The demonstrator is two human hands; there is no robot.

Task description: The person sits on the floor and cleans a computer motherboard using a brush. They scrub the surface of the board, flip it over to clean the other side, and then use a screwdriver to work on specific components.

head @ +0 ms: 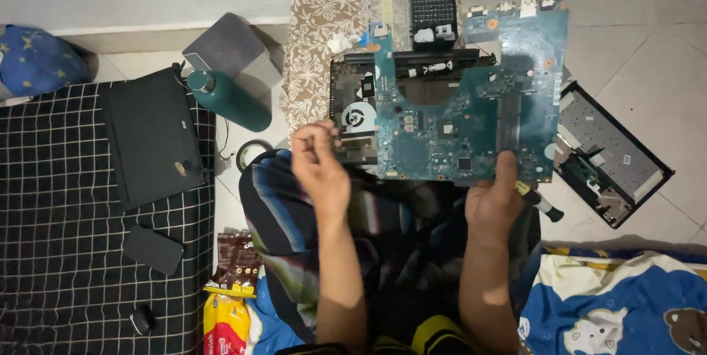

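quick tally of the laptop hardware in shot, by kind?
Circuit board, held at its lower edge by the right hand: 1
Laptop base with fan, by the left hand: 1
Closed black laptop: 1
Keyboard panel: 1
Screwdriver bit case: 1
Total: 5

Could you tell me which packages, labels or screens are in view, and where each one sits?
Brown snack packet: lower left, beside the checked mattress; crinkled pouch with white print.
Yellow and red packet: just below it, at the bottom edge; glossy bag.
Closed black laptop: on the mattress, left; lid shut, no screen showing.
White label: small strip on the dark chassis behind the circuit board.
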